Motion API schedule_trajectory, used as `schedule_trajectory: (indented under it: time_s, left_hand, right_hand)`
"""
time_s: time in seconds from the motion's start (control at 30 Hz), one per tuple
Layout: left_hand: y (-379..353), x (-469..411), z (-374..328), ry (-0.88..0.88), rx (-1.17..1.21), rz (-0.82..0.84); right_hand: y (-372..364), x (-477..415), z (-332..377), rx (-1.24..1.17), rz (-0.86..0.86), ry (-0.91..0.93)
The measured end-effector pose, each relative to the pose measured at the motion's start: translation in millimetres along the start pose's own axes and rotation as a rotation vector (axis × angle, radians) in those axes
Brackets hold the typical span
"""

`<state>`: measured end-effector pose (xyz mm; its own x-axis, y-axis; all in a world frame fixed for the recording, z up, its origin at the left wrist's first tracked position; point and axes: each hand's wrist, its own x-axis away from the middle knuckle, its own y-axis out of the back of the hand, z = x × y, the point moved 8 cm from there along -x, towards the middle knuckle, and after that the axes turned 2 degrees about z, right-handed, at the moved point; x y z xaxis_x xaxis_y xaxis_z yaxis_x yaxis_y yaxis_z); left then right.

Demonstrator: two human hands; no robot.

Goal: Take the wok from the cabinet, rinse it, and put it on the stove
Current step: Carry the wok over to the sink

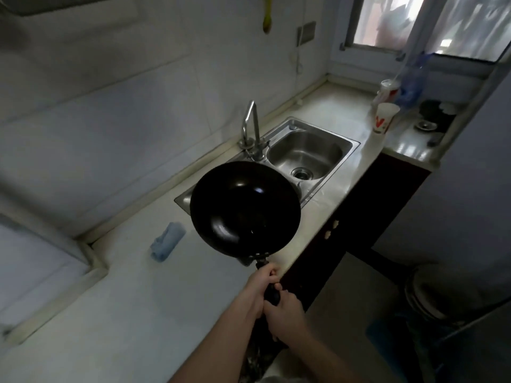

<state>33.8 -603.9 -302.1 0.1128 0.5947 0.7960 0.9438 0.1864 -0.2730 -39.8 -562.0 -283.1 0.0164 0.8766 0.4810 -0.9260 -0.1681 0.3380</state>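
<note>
Two hands grip the wok [243, 211] by its handle [272, 296], both in the near foreground.

Right hand [286, 313]: nearest, fingers curled round the handle's end.

Left hand [262, 281]: just ahead of it, fingers wrapped round the handle close to the bowl. The hands are almost touching, and a short black stretch of handle shows between them.

Wok: black, glossy, inside facing up toward the camera, held above the front edge of the counter [138, 299]. Its far rim overlaps the near basin of the sink [326, 150]; cannot tell whether it touches the sink.

Cloth [167, 241]: blue, rolled, lies on the counter left of the wok, apart from it.

Sink: steel, two basins. The far basin is open to view and has a drain.

Faucet [250, 125]: stands at the sink's back edge, beyond the wok, spout bent down.

Cup [385, 117]: white with a red mark, on the counter right of the sink, further back.

Window [387, 20]: bright, behind the far corner.
</note>
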Motion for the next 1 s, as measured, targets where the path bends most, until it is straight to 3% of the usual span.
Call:
schedule_trajectory:
  time_s: [0.17,0.53,0.77,1.0]
  left_hand:
    - [-42,-13,-15,-0.019,0.092,-0.046]
    - [-56,-60,-43,-0.016,0.159,-0.176]
    - [-90,-112,-75,-0.006,0.251,-0.124]
    - [-92,-155,-86,0.069,0.234,-0.133]
  right_hand:
    - [46,-30,4,0.012,0.107,0.001]
    - [68,-88,18,0.083,0.288,-0.003]
    - [107,-146,37,0.211,0.266,-0.034]
    - [107,-178,44,0.160,0.290,-0.094]
